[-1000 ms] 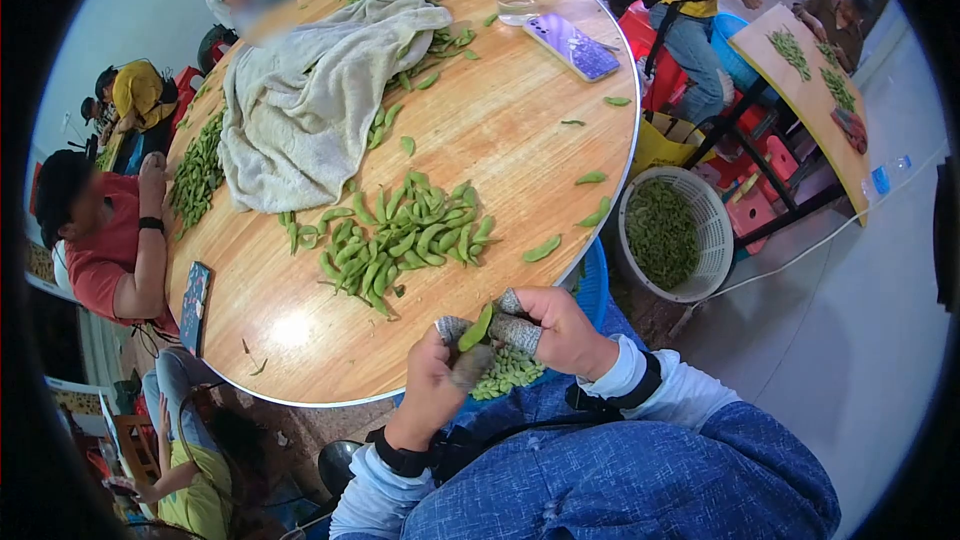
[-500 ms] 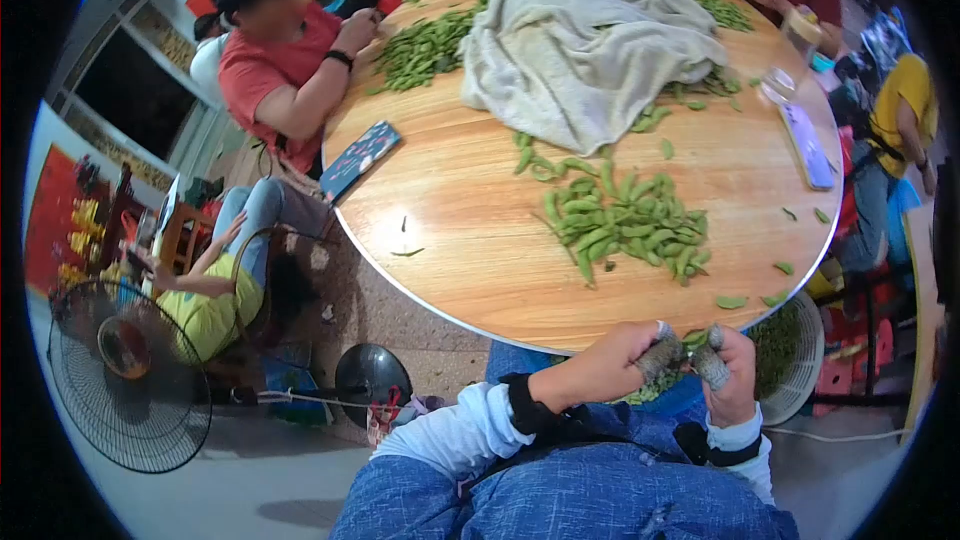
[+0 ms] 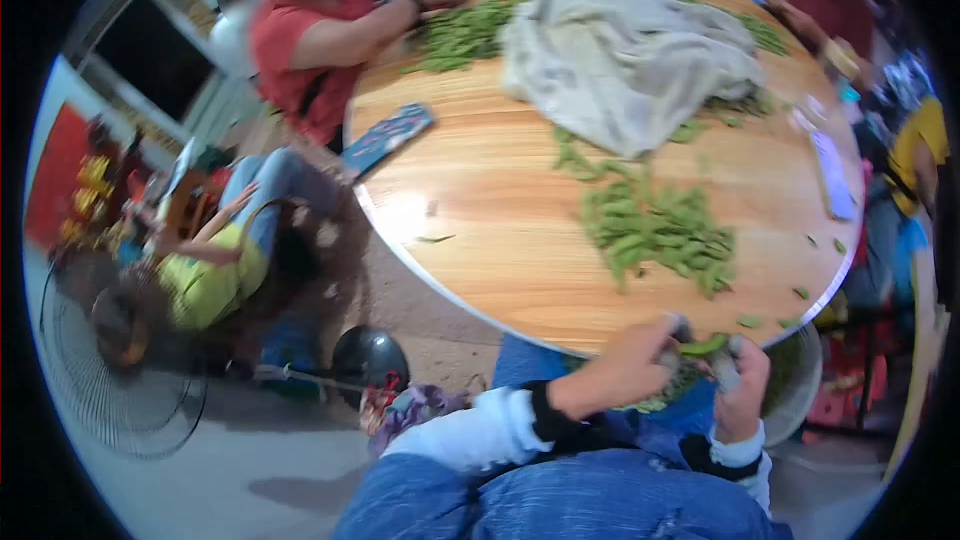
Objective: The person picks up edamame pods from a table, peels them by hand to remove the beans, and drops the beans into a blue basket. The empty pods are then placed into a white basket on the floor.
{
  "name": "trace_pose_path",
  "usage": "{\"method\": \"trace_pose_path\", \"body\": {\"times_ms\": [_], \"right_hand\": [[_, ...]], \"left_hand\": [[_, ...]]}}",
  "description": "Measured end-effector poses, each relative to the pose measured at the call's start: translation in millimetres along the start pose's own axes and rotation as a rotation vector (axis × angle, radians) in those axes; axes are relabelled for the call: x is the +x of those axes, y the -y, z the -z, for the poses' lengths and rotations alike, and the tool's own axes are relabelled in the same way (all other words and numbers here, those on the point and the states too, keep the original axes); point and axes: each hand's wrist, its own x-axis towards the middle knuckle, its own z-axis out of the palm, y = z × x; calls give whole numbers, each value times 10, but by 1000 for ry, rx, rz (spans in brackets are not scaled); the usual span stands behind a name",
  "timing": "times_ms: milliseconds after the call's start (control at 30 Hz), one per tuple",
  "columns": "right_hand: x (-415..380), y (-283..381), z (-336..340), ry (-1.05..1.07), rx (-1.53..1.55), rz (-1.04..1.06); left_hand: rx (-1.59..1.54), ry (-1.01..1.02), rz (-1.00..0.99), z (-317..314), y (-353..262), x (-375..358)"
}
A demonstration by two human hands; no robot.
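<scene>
"Two-handed, pinching what?"
"A pod [image 3: 704,346], one end each, apparently, through blur."
"Lying which way?"
"Lengthwise from left hand [image 3: 625,365] to right hand [image 3: 742,395], by the worktop's [image 3: 480,260] near edge."

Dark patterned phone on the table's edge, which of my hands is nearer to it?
Left. Your left hand is toward you and to the right of the phone; your right hand is farther right still, past the green pod.

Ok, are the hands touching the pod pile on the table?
Apart: the head view shows table wood between the pod pile and both the left hand and right hand.
</scene>
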Motion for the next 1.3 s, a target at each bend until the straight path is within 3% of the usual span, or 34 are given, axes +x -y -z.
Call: {"method": "trace_pose_path", "body": {"times_ms": [67, 100, 133, 200, 300, 400, 600, 900, 1000, 1100, 1300], "right_hand": [[23, -89, 9, -2, -137, 162], [12, -99, 60, 36, -303, 181], [1, -111, -5, 35, -209, 174], [-15, 42, -23, 99, -213, 128], [-22, -48, -6, 121, -56, 115], [-54, -28, -6, 140, -18, 105], [-108, -67, -56, 113, -100, 153], [-140, -98, -120, 51, 21, 141], [-147, -112, -119, 7, -17, 168], [-228, -67, -127, 16, -162, 238], [-388, -78, -95, 25, -298, 259]], "left_hand": [[-205, -19, 83, 63, -117, -39], [-107, 33, 101, 80, -146, -41], [-5, 79, 113, 71, -138, -44], [-83, 25, 26, -2, 41, -33], [-222, 22, 64, -45, -56, -24], [-5, -8, -20, -70, -5, 4], [-262, -20, 200, -107, 36, -8], [-465, -94, 163, -138, 72, -97], [-510, -251, 178, -121, -88, -192], [-336, -142, 100, -99, -150, -262], [-295, -59, 119, -176, 23, -323]]}}
